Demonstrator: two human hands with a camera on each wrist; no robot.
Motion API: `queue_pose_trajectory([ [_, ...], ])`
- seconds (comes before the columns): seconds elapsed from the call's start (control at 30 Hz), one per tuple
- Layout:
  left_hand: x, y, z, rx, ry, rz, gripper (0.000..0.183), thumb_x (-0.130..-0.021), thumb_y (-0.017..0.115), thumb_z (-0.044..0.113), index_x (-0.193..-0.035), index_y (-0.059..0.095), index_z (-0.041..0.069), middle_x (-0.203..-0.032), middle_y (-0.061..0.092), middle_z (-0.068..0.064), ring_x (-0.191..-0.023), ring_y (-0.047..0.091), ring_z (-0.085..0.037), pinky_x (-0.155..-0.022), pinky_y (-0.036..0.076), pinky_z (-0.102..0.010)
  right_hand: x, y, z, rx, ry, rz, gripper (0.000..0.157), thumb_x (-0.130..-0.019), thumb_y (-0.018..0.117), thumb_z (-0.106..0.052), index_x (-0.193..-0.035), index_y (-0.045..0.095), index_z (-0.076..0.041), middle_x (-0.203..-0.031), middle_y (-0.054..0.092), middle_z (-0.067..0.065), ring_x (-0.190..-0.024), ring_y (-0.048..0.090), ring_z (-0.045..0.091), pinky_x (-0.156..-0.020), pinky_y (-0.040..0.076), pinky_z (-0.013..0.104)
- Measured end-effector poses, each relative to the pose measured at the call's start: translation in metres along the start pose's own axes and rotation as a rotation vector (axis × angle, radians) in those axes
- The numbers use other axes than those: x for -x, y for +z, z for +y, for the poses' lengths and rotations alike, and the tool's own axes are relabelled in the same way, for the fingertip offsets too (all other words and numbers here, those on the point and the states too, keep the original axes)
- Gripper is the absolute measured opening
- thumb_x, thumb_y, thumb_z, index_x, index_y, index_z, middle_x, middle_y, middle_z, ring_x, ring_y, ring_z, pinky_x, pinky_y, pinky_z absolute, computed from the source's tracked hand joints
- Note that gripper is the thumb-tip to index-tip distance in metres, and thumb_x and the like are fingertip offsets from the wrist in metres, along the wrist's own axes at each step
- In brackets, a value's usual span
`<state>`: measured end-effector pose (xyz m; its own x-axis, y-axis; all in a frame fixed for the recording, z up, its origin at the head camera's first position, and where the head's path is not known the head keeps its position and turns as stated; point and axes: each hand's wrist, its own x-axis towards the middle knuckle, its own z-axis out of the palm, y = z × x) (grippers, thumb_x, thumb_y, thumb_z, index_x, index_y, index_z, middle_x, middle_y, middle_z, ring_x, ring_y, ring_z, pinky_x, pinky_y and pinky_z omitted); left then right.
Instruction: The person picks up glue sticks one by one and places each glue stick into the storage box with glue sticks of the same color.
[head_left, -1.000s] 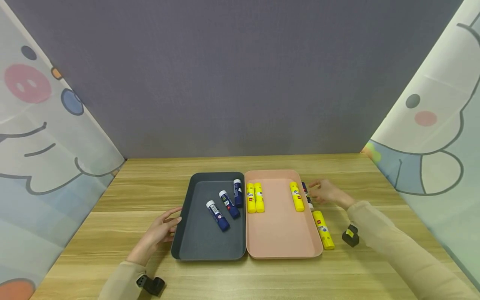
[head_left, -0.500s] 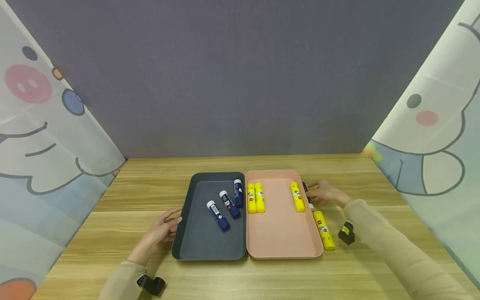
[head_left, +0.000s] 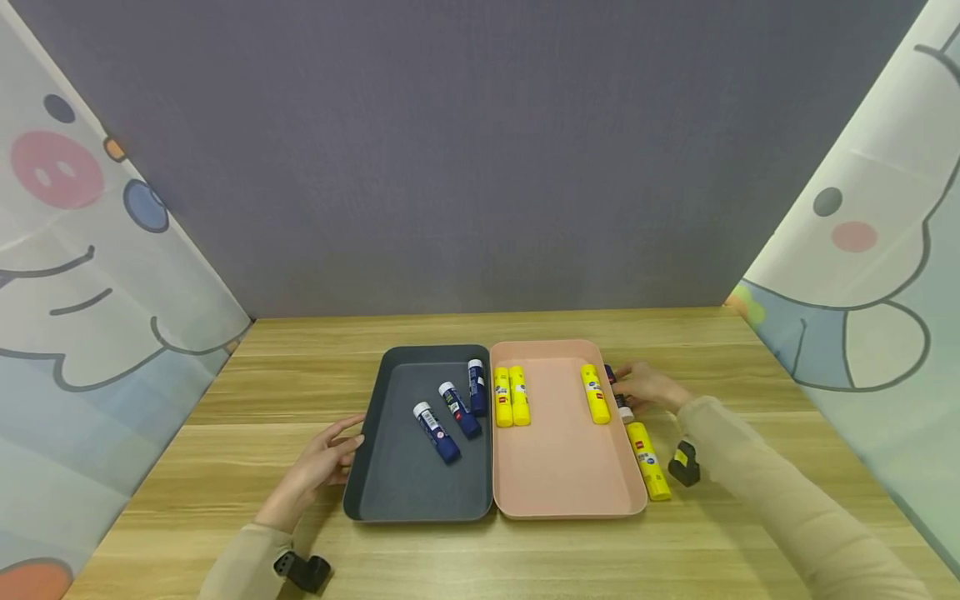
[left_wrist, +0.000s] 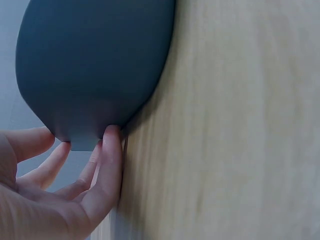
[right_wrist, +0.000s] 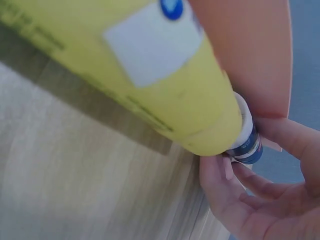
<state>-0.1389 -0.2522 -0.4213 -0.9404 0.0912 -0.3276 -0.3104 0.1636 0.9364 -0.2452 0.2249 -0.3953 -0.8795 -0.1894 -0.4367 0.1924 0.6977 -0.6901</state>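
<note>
My left hand (head_left: 318,461) rests its fingertips on the outer left side of the dark grey tray (head_left: 420,504), fingers loosely bent; in the left wrist view they touch the tray's wall (left_wrist: 95,65). Beyond the pink tray's right side, my right hand (head_left: 648,387) pinches a navy glue stick (head_left: 622,408) with a white cap. The right wrist view shows thumb and fingers around this navy glue stick (right_wrist: 248,150), partly hidden behind a larger yellow glue stick (right_wrist: 165,85). That yellow stick (head_left: 648,461) lies on the table along the pink tray (head_left: 566,508).
Three navy glue sticks lie in the grey tray, one of them (head_left: 437,432) nearest its middle. The pink tray, side by side with it, holds two yellow glue sticks (head_left: 502,397) at its left and another yellow glue stick (head_left: 595,393) at its right. A grey panel (head_left: 480,167) stands behind the table.
My right hand has moved slightly left and closed its fingers over the navy glue stick beside the pink tray. The left hand and both trays stay where they were.
</note>
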Motion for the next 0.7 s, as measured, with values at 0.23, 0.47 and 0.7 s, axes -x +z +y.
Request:
queue_pose_trajectory([
  [0.23, 0.0005, 0.0002, 0.0005, -0.002, -0.006, 0.006, 0.054, -0.091, 0.049, 0.018, -0.138, 0.026, 0.005, -0.088, 0.056, -0.003, -0.059, 0.048, -0.007, -0.058, 0.047, -0.03, -0.0014, -0.0004, -0.0011, -0.009, 0.002, -0.015, 0.054, -0.085, 0.052, -0.012, -0.122, 0.029, 0.021, -0.098, 0.054, 0.029, -0.077, 0.059, 0.024, -0.067, 0.05, 0.037],
  [0.47, 0.0004, 0.0003, 0.0013, 0.003, -0.016, 0.016, 0.054, -0.091, 0.05, 0.018, -0.138, 0.027, 0.004, -0.091, 0.056, -0.003, -0.06, 0.049, -0.007, -0.058, 0.047, -0.031, -0.0046, 0.0001, 0.001, -0.021, 0.008, -0.018, 0.054, -0.087, 0.051, -0.012, -0.123, 0.027, 0.021, -0.102, 0.052, 0.031, -0.079, 0.06, 0.026, -0.067, 0.05, 0.037],
  [0.7, -0.0001, 0.0004, 0.0007, 0.009, -0.017, 0.012, 0.054, -0.091, 0.05, 0.017, -0.138, 0.026, 0.004, -0.091, 0.057, -0.004, -0.062, 0.053, -0.009, -0.06, 0.048, -0.032, -0.0042, 0.0004, 0.0013, -0.02, 0.01, -0.013, 0.055, -0.087, 0.051, -0.012, -0.123, 0.026, 0.022, -0.105, 0.05, 0.034, -0.082, 0.059, 0.029, -0.067, 0.05, 0.038],
])
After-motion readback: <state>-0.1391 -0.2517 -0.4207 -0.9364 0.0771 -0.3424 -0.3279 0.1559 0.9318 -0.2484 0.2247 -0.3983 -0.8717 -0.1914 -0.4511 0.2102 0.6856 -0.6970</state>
